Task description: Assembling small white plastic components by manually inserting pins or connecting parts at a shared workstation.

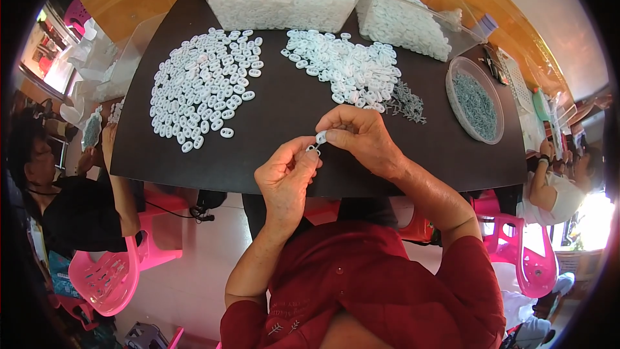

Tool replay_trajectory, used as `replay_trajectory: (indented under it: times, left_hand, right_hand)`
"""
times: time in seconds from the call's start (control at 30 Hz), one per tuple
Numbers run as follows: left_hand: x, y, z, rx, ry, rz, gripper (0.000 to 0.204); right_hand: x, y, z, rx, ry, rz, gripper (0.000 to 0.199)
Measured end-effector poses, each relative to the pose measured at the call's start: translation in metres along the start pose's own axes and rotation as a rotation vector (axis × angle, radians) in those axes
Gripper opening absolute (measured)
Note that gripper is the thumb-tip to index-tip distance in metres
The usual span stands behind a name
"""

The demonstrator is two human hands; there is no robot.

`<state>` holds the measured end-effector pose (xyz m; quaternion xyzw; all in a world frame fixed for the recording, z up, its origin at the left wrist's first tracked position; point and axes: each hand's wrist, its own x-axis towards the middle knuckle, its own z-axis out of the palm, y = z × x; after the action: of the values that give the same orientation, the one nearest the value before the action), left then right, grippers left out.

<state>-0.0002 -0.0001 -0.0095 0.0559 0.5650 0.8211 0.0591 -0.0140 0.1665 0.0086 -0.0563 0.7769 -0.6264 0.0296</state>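
Near the front edge of the dark table, my two hands meet fingertip to fingertip. My left hand (284,178) pinches a small white oval plastic piece with two holes (313,150). Just above it, my right hand (365,141) grips a second white oval piece (321,136) between thumb and forefinger. A thin grey bit shows between the two pieces; whether it joins them I cannot tell. Ahead of my right hand lies a heap of white two-holed pieces (352,68), with small grey pins (407,101) at its right edge. Another spread of white pieces (200,84) covers the table's left.
Two clear bins (281,8) (407,22) filled with white pieces stand along the back. A round clear tub (450,94) of grey pins sits at the right. Other people work at the left (77,187) and right (549,190), near pink plastic stools (106,278).
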Motion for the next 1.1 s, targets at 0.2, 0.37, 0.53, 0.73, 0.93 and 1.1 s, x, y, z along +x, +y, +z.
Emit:
replay_trajectory:
  times: [0.2, 0.37, 0.53, 0.73, 0.93, 1.1]
  left_hand:
    - [-0.007, -0.001, 0.002, 0.009, -0.041, -0.032, 0.019]
    - [-0.011, -0.004, 0.003, -0.017, -0.075, -0.040, 0.020]
    - [-0.007, -0.002, -0.006, 0.032, -0.058, -0.056, 0.019]
    - [-0.002, -0.001, -0.006, -0.005, -0.028, 0.005, 0.021]
    - [-0.002, -0.004, -0.007, -0.003, -0.050, 0.002, 0.024]
    - [-0.002, -0.002, -0.009, 0.014, -0.067, 0.007, 0.024]
  right_hand:
    - [-0.003, -0.001, -0.001, 0.193, -0.038, 0.096, 0.013]
    - [-0.004, -0.008, 0.001, 0.238, -0.033, 0.118, 0.013]
    - [0.002, -0.003, -0.013, 0.125, -0.069, 0.070, 0.010]
    - [0.009, -0.001, -0.012, 0.159, -0.154, 0.067, 0.015]
    - [0.013, -0.002, -0.013, 0.111, -0.191, 0.063, 0.014]
    - [0.016, 0.000, -0.016, 0.076, -0.217, 0.064, 0.014]
